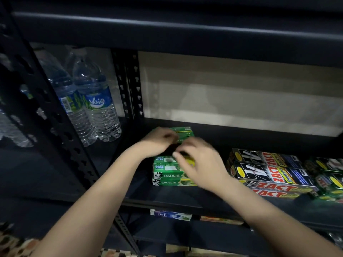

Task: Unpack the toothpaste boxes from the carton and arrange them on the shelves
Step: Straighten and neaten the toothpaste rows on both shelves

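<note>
Both hands (185,154) on green Darlie boxes (167,176), grip seemingly blurred

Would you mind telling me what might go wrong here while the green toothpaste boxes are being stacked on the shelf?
1. The green Darlie stack is narrow and several boxes high; a nudge from the right hand working over it might topple it.
2. The left hand holds a green box behind the stack; if that grip slips, the box may drop on the shelf.
3. The Zact boxes lie close to the right forearm, which might knock them askew.
</note>
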